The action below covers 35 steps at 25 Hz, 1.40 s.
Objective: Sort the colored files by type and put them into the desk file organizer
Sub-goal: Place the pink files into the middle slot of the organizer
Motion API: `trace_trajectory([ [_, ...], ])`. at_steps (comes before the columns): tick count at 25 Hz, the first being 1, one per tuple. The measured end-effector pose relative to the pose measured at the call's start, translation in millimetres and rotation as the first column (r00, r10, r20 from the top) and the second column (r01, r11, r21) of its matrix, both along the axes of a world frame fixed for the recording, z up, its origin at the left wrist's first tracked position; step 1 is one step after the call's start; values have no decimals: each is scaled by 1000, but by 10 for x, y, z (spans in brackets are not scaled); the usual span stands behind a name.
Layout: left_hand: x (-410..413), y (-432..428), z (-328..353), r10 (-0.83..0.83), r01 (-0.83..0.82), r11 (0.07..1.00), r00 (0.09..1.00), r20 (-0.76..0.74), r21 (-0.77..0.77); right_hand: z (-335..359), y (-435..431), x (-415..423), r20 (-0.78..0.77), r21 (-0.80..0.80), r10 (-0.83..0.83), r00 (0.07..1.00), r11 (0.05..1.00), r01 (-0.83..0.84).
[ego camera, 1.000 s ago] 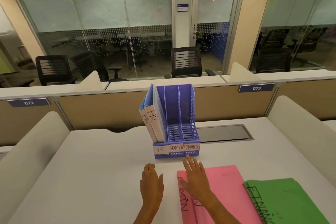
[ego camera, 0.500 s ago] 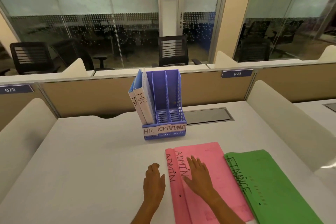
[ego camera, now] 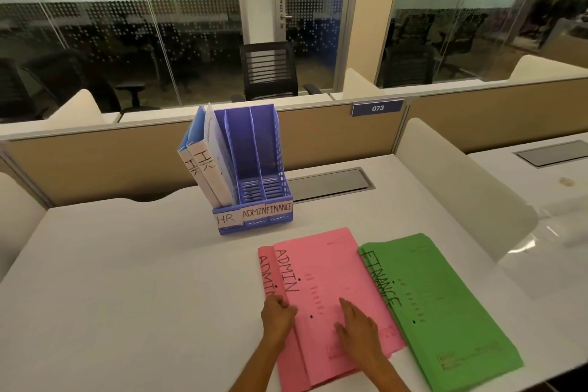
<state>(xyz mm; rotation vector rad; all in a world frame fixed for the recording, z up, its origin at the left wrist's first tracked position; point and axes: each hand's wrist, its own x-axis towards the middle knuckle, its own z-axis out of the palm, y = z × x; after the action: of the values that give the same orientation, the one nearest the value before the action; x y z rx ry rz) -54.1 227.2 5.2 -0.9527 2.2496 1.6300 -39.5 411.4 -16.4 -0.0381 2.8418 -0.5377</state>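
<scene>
A blue file organizer (ego camera: 254, 219) stands mid-desk, its slots labelled HR, ADMIN and FINANCE. Two blue HR files (ego camera: 206, 162) lean in the left slot; the other two slots hold nothing. Two pink ADMIN files (ego camera: 331, 267) lie stacked flat near the front edge, with green FINANCE files (ego camera: 445, 302) overlapping to their right. My left hand (ego camera: 277, 315) curls its fingers on the left edge of the top pink file. My right hand (ego camera: 358, 326) lies flat on that file's cover, fingers spread.
The white desk (ego camera: 127, 280) has a grey cable hatch (ego camera: 327, 183) behind the organizer. Beige partitions (ego camera: 318, 137) fence the back, and a padded divider (ego camera: 458, 188) stands to the right. A black chair (ego camera: 269, 71) sits beyond the glass wall.
My view has tilted down and to the right. My left hand moved from the bare desk onto the left edge of the top pink file; my right hand slid lower on its cover.
</scene>
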Motion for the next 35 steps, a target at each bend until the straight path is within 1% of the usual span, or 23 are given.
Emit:
trace_trajectory([
  [4,-111,157,106,90,-94,989,995,42,113,-8,104,61,0,-42,40,999,998,-40],
  [8,-228,222,7,113,-106,970,993,-18,218,25,174,27,-6,-103,34,999,994,-34],
  [12,-214,317,119,127,-98,962,987,-99,256,67,226,-23,11,-162,28,1000,986,-26],
  [14,-223,338,182,141,-105,951,984,-106,290,119,230,-59,-9,-192,23,1000,981,-25],
  [17,-220,289,377,178,-135,956,973,-149,261,217,226,-145,-44,-260,-11,999,966,-1],
  [20,-187,118,651,151,-111,981,953,-263,159,303,220,-311,-66,-350,-72,995,936,45],
  [21,-179,32,743,148,-106,982,945,-291,153,360,192,-379,-65,-378,-99,993,924,67],
  [23,-153,-134,938,159,-103,978,933,-324,182,492,141,-531,-28,-481,-185,982,864,149],
  [24,-129,-218,1041,170,-102,973,926,-338,208,583,104,-604,11,-542,-233,972,816,202],
  [26,-79,-327,1187,183,-77,952,919,-349,296,720,99,-724,125,-654,-306,944,690,311],
  [28,-18,-434,1277,189,-50,924,922,-338,379,798,82,-815,252,-740,-291,923,556,378],
  [29,12,-475,1301,189,-40,910,926,-328,412,794,75,-853,283,-760,-272,920,521,388],
  [31,62,-515,1349,181,-28,893,936,-302,450,737,39,-911,296,-780,-243,924,497,381],
  [33,100,-510,1339,151,-22,912,946,-286,410,620,-27,-951,296,-783,-225,928,499,371],
  [35,122,-462,1262,173,-58,925,943,-284,375,510,-114,-977,302,-775,-205,931,517,365],
])
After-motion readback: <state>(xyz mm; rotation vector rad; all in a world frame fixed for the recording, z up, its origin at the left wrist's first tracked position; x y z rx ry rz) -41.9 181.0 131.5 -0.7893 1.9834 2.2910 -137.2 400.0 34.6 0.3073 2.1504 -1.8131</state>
